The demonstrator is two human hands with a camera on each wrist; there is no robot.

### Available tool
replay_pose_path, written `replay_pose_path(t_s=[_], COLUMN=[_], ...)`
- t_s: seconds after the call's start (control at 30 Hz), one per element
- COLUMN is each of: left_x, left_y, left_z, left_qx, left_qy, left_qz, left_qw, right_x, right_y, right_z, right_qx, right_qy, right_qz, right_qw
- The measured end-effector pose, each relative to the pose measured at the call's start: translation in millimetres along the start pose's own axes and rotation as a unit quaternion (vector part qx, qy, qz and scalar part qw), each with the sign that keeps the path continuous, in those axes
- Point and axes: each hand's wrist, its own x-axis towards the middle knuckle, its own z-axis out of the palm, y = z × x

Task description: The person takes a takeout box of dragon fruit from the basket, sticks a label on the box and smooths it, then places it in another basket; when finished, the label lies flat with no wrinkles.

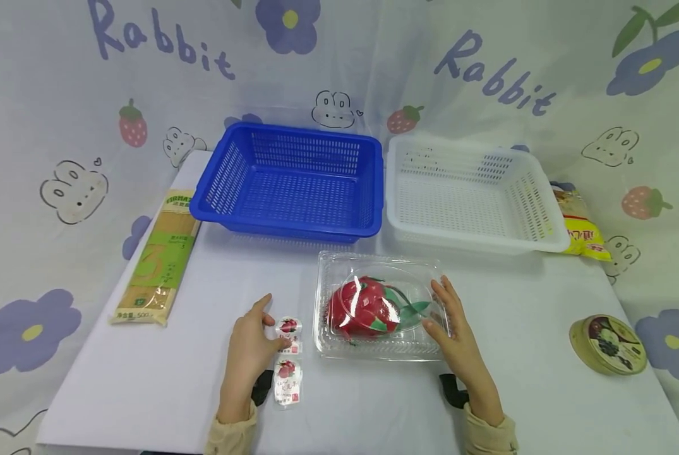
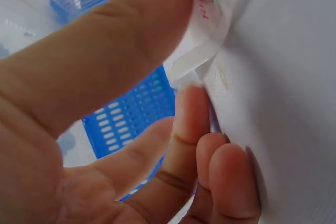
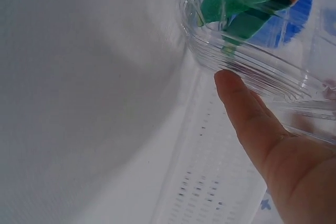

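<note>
A strip of two dragon fruit stickers (image 1: 287, 382) lies on the table left of a clear plastic box. My left hand (image 1: 252, 344) pinches the side of its upper sticker, thumb on top and a fingertip beneath the raised edge (image 2: 197, 61) in the left wrist view. The closed clear box (image 1: 381, 346) contains a red dragon fruit (image 1: 362, 309) with green leaves (image 1: 410, 309). At the box's right end is my right hand (image 1: 457, 328), thumb and fingers extended against it. One straight finger (image 3: 247, 103) shows right at the ribbed box wall in the right wrist view.
A blue basket (image 1: 285, 227) and a white basket (image 1: 475, 237) stand side by side at the back. Packaged noodles (image 1: 157, 259) lie at the left. A yellow bag (image 1: 586, 234) sits behind the white basket's right side, and a round tin (image 1: 609, 344) is at the right edge.
</note>
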Motion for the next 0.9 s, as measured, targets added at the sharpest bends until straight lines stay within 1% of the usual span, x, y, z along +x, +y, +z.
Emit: replay_pose_path(t_s=[0.1,0.2,0.23,0.3,0.33,0.37,0.47,0.5,0.6,0.67,0.77,0.83,0.9], left_x=[-0.3,0.3,0.8,2.1,3.0,3.8,5.3,5.2,3.8,1.4,-3.1,-6.8,-10.6], left_y=[-1.7,-4.4,-5.6,-8.8,-10.6,-12.5,-15.6,-15.6,-12.5,-8.5,0.0,6.6,14.3], left_z=[-2.3,-3.4,-3.6,-4.4,-4.6,-4.8,-4.5,-4.2,-3.8,-5.0,-9.3,-14.2,-20.0], left_qx=[-0.008,-0.02,-0.035,-0.088,-0.12,-0.156,-0.255,-0.276,-0.318,-0.335,-0.354,-0.36,-0.364], left_qy=[-0.01,-0.013,-0.013,-0.021,-0.026,-0.033,-0.053,-0.056,-0.044,-0.032,-0.014,0.0,0.017], left_qz=[-0.013,-0.009,-0.01,-0.019,-0.025,-0.032,-0.055,-0.06,-0.067,-0.073,-0.077,-0.074,-0.068], left_qw=[0.9998,0.9997,0.9992,0.9957,0.9921,0.9866,0.964,0.9577,0.9447,0.9388,0.932,0.9299,0.9286], right_x=[0.1,-0.1,-0.2,-0.3,-0.4,-0.5,-0.2,-0.2,0.2,0.5,0.9,1.7,2.8], right_y=[-0.2,-0.3,-0.4,-0.6,-0.8,-1.0,-1.9,-2.2,-3.3,-4.4,-7.9,-12.6,-20.2], right_z=[0.3,0.1,0.0,-0.1,-0.1,0.0,-0.1,-0.2,-0.3,-0.4,-0.9,-1.0,-0.5], right_qx=[0.001,0.003,0.005,0.006,0.005,0.004,0.003,0.002,0.001,-0.003,-0.017,-0.035,-0.058], right_qy=[-0.001,0.0,0.0,-0.002,-0.002,-0.002,-0.002,-0.002,-0.003,-0.004,-0.004,0.008,0.034], right_qz=[-0.004,-0.005,-0.005,-0.004,-0.003,-0.002,0.002,0.004,0.01,0.018,0.032,0.045,0.055], right_qw=[1.0,1.0,1.0,1.0,1.0,1.0,1.0,1.0,0.9999,0.9998,0.9993,0.9983,0.9963])
